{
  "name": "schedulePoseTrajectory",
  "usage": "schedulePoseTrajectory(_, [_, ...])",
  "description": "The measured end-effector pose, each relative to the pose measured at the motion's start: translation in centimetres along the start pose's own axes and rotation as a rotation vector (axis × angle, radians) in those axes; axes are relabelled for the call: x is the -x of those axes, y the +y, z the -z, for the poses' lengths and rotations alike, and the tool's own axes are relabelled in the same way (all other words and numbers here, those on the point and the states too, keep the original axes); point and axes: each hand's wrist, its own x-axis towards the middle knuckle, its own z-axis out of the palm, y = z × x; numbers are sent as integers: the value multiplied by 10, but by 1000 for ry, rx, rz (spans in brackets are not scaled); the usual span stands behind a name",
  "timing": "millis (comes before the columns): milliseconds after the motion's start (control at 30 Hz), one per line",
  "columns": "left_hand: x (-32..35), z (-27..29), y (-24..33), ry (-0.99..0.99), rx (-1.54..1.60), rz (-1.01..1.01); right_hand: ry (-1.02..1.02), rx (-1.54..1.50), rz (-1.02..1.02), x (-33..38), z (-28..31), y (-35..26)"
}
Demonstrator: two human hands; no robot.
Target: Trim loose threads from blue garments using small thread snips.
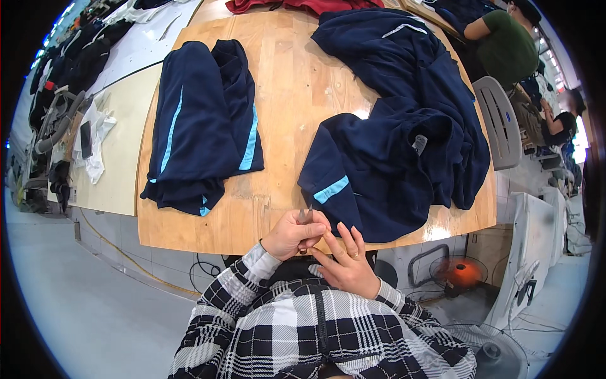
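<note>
My left hand [291, 236] is closed around a small pair of thread snips [305, 216], its two pointed metal blades sticking up past the fingers. Beside it, my right hand [348, 264] has its fingers spread, with the index fingertip at my left thumb. Whether anything thin lies between those fingertips is too small to tell. Both hands are at the near edge of the wooden table [284, 114]. Just beyond my right hand lies a rumpled navy garment [391, 170] with a light blue stripe. Folded navy garments [196, 120] with light blue strips lie at the left.
A cream side table [120, 145] on the left bears white cloth and a dark phone [86, 140]. Red fabric [303, 5] lies at the far edge. A grey chair [499, 123] and a person in green [508, 50] are at the right. An orange-centred fan [464, 273] stands below.
</note>
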Motion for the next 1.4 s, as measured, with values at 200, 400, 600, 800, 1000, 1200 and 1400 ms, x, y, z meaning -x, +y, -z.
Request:
schedulePoseTrajectory(200, [0, 2, 4, -4, 14, 103, -99, 52, -58, 2, 6, -4])
schedulePoseTrajectory(400, [11, -8, 5, 211, -578, 28, -280, 113, -268, 6, 15, -5])
schedulePoseTrajectory(600, [16, -18, 2, 156, -496, 42, -313, 142, -274, 6, 14, -5])
schedulePoseTrajectory(800, [16, -19, 1, 111, -520, 66, -324, 170, -263, 7, 13, -6])
schedulePoseTrajectory(1000, [14, -18, 2, 74, -545, 59, -336, 174, -245, 7, 14, -7])
schedulePoseTrajectory(1200, [13, -18, 4, 56, -586, 39, -342, 197, -211, 7, 16, -7])
schedulePoseTrajectory(1400, [13, -16, 3, 71, -615, 54, -388, 208, -199, 4, 22, -7])
